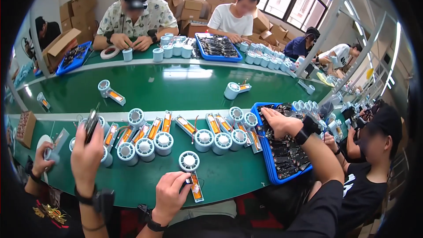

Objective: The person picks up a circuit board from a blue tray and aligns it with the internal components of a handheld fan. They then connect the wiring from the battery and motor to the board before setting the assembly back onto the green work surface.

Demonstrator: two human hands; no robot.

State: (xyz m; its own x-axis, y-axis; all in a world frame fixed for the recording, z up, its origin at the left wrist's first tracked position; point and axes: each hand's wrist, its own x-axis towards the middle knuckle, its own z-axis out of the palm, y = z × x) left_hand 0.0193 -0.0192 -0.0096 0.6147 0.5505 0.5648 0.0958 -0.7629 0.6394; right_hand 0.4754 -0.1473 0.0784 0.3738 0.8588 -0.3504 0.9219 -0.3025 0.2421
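Observation:
A light-blue handheld fan [189, 161] lies near the table's front edge, its handle open on an orange battery. My left hand [172, 196] is closed on the side of that handle, with something small and dark by the fingertips. My right hand [282, 123] reaches to the far left part of a blue tray [274, 177] full of dark circuit boards [288, 156]. Its fingers are stretched out over the boards, and I see nothing held in them. Beyond my left hand stand several similar fans [164, 143] with open handles and orange batteries.
On the left, a co-worker's hand [86, 158] holds a dark object; their other hand [44, 158] grips a fan part. A green belt [176, 86] carries a few fans. People sit across it beside another blue tray [240, 58]. One person [374, 158] sits at right.

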